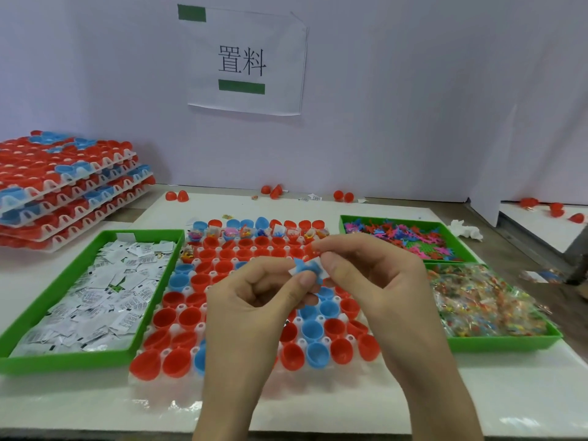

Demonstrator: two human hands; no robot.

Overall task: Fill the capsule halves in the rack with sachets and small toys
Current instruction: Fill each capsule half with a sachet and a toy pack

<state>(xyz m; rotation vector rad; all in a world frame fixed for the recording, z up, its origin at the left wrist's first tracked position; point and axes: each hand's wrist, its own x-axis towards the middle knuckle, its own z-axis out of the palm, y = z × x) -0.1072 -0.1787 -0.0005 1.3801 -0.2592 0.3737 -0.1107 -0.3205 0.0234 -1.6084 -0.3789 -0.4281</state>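
A white rack point(178, 381) of red and blue capsule halves point(173, 318) lies in front of me. Its far row holds filled halves point(230, 233). Above the rack's middle, my left hand point(254, 300) and my right hand point(362, 281) meet. Together they pinch a small blue star-shaped toy point(307, 268) with a white sachet behind it. The right fingertips also pinch a small red piece point(310, 251). Both hands hide several halves beneath them.
A green tray point(63, 358) of white sachets lies left of the rack. To the right are a green tray point(343, 222) of coloured plastic toys and a green tray point(502, 342) of clear-wrapped toys. Stacked filled racks point(63, 189) stand far left. Loose red capsules point(176, 195) lie near the wall.
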